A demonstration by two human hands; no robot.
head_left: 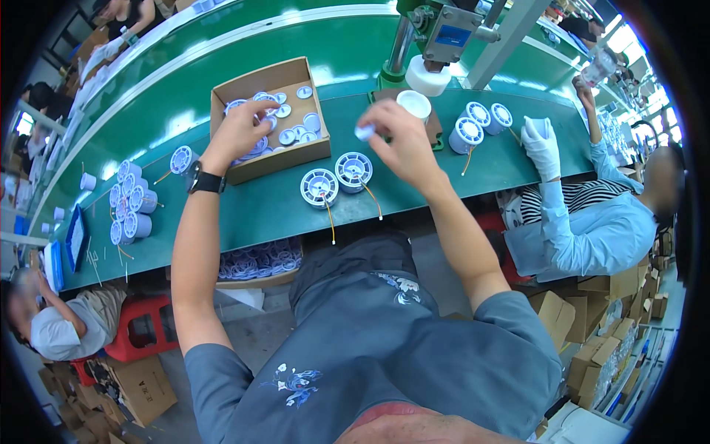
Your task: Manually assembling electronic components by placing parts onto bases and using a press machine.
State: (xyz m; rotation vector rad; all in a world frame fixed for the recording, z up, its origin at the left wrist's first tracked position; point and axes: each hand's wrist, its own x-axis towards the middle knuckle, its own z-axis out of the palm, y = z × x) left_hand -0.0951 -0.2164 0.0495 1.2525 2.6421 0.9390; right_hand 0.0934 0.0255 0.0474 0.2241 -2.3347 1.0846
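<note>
My left hand (238, 135) reaches over the near left part of a cardboard box (299, 155) that holds several small white round caps (287, 136). Its thumb and fingers pinch around a cap (271, 122) there. A similar white cap (364, 132) is held between the thumb and fingers of my right hand (405, 140), above the bench beside the press. Two white cylindrical units with slotted tops stand side by side near me, a left unit (319, 188) and a right unit (353, 171). Thin wires trail from both toward the bench edge.
A green bench press (429, 74) with a white round head stands at the far side. White units (467, 133) are grouped to the right, others (132, 200) to the left. A co-worker's gloved hand (541, 152) is at the right. A box of white parts (259, 260) sits beneath the bench.
</note>
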